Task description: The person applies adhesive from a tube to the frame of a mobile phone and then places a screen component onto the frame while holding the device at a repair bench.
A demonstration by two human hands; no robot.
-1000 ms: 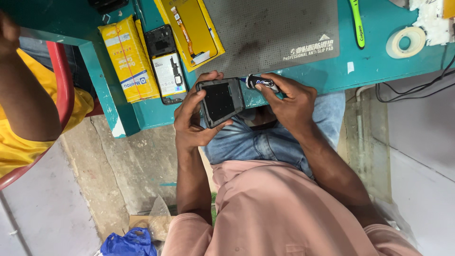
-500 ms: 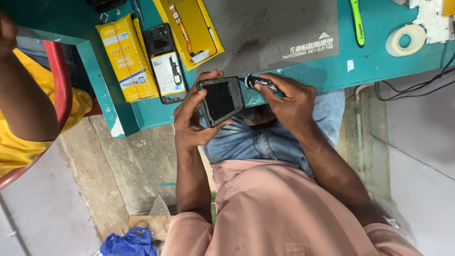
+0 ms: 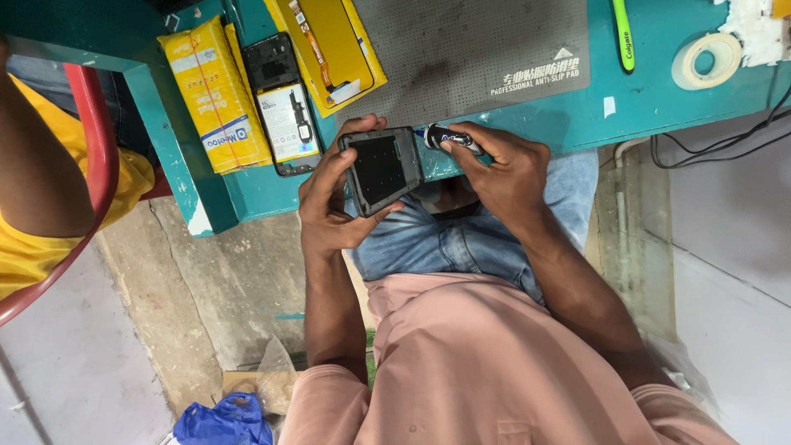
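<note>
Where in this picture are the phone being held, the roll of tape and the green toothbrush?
phone [image 3: 381,169]: head view, middle of its dark panel, gripped by the left hand [image 3: 329,206].
roll of tape [image 3: 706,59]: head view, on its pale ring.
green toothbrush [image 3: 623,35]: head view, on its handle.

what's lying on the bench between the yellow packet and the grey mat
In the head view, between the yellow packet and the grey mat lie an opened phone and a yellow tray.

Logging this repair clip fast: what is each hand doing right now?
Left hand: closed around a dark phone, gripping its edges.
Right hand: closed on a small dark tube-like tool, tip at the phone's edge.
</note>
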